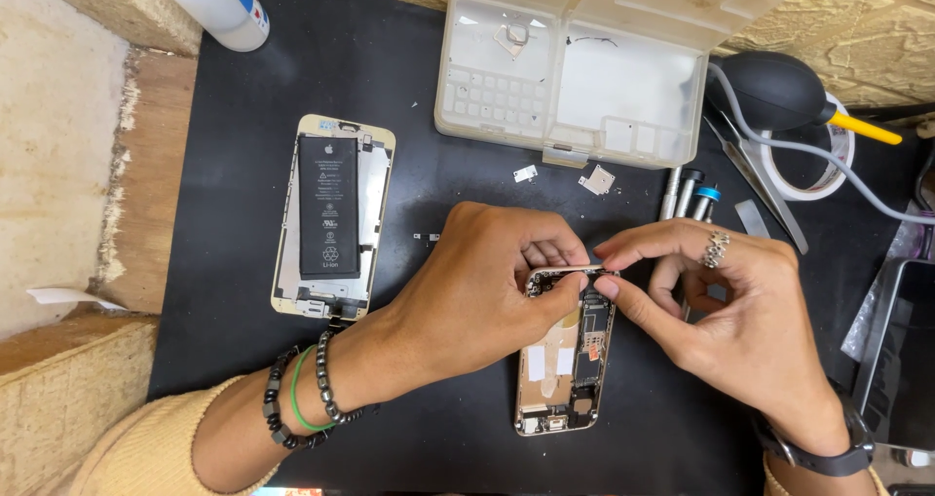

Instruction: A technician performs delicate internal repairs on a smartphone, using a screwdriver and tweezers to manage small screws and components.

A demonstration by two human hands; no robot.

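The left hand (pixel 477 291) is wearing two beaded bracelets (pixel 326 394) of dark, glossy beads at the wrist, with a thin green band (pixel 297 391) lying between them. A mustard-yellow knitted sleeve (pixel 161 447) is covering the forearm. The right hand (pixel 716 311) is wearing an ornate silver ring (pixel 716 248) and a dark wristwatch (pixel 818 452), with a sliver of yellow cuff showing beside it.

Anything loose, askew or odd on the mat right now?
Yes. Two small metal plates and a tiny bracket lie loose on the mat, outside the open parts box. Both opened phones sit slightly tilted.
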